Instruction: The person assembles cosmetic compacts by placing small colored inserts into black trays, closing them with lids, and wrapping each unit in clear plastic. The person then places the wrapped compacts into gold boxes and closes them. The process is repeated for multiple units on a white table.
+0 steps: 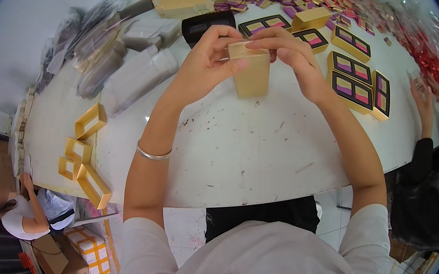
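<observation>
Gold box (250,71) stood upright between both hands above the middle of the white counter (240,150), its long axis running away from the person. Left hand (207,61) pinched its near left top corner while right hand (290,55) closed over its top edge from the far side; both were equally near. Four empty gold trays (91,121) lay by the counter's left edge. Farther off, six filled trays (352,91) lined the far right.
</observation>
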A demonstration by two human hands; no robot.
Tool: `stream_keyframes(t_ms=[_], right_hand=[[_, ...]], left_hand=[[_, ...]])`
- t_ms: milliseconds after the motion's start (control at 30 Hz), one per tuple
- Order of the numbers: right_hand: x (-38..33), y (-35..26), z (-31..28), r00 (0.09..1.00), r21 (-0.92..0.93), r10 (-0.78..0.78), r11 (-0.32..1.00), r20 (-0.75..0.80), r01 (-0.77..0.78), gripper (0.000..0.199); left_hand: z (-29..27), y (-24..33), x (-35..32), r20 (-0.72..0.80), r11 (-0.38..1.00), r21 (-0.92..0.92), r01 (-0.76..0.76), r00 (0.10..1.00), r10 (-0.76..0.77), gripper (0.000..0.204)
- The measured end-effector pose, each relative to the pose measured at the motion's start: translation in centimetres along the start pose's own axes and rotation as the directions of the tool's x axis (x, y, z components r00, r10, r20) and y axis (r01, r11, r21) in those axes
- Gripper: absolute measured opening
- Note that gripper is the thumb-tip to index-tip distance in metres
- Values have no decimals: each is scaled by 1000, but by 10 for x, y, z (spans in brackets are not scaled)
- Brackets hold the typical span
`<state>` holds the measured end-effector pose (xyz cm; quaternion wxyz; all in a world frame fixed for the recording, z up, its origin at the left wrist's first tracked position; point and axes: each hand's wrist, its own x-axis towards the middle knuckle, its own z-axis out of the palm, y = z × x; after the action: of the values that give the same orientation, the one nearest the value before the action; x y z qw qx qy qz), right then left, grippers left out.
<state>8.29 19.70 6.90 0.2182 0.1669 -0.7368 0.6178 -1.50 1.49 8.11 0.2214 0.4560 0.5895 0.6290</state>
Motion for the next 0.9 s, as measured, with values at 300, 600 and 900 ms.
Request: stream_keyframes(t_ms=[300, 600, 900], right_hand=[[10, -16, -6, 990, -349, 40, 937, 132, 9, 21], [2, -7, -1, 970, -443, -209, 863, 123, 242, 21], [4, -3, -11, 961, -349, -171, 906, 218, 240, 27]], left_hand=[[-5, 1, 3, 86, 994, 105, -29, 996, 20, 28], [-1, 4, 2, -19, 978, 170, -117, 992, 122, 14], [-4, -1, -1, -12, 950, 239, -199, 978, 208, 13]])
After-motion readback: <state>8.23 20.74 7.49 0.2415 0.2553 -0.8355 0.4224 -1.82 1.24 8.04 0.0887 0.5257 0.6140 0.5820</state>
